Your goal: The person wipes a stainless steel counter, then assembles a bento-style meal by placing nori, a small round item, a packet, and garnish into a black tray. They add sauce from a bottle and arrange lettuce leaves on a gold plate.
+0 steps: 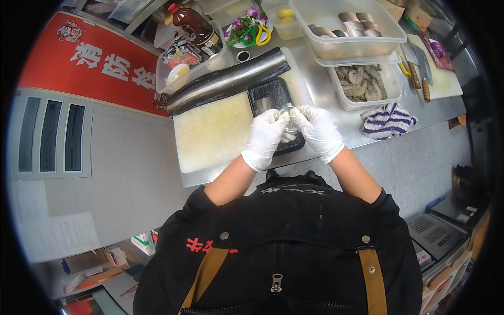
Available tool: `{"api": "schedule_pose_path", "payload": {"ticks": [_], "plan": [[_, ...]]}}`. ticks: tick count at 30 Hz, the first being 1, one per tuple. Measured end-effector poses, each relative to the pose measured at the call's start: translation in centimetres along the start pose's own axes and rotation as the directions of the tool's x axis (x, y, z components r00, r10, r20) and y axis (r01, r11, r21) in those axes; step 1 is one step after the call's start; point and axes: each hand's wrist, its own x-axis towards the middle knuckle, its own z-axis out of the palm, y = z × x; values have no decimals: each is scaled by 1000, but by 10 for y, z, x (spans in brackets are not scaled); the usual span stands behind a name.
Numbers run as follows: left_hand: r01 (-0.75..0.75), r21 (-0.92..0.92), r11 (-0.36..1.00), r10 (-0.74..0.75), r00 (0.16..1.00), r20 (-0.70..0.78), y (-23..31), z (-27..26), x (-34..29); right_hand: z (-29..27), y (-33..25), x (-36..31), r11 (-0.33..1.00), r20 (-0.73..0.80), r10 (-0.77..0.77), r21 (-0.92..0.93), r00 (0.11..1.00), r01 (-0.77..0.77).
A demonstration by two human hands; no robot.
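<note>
Fingertips of left hand (265, 137) and right hand (316, 130), both gloved, pinch together on a small pale piece (287, 113), held just above the black tray (273, 102). The piece is judged light, soft and slippery; best gripped at its ends. A long dark fish (228, 80) lies beyond the tray on the cutting board (210, 136); a striped cloth (387, 119) lies right of the tray.

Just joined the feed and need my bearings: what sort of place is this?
Most likely a commercial kitchen's fish prep station: a long fish fillet on a white cutting board, a tub of raw shrimp, and cleavers on a steel counter.
</note>
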Motion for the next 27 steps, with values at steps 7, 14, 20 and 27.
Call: {"api": "schedule_pose_path", "payload": {"ticks": [7,14,20,27], "plan": [[101,220,970,-108,994,19,-10,-31,16,-17,14,14,947,-14,-198,-259,980,187],[310,79,948,-308,951,-33,-78,-13,26,-3,67,3,803,29,238,-569,971,-180],[276,110,955,-264,958,-115,-91,-14,30,2,73,7,700,-2,265,-687,964,-194],[270,80,959,-260,959,-116,-85,-21,24,-16,61,8,713,-38,145,-688,989,-131]]}}
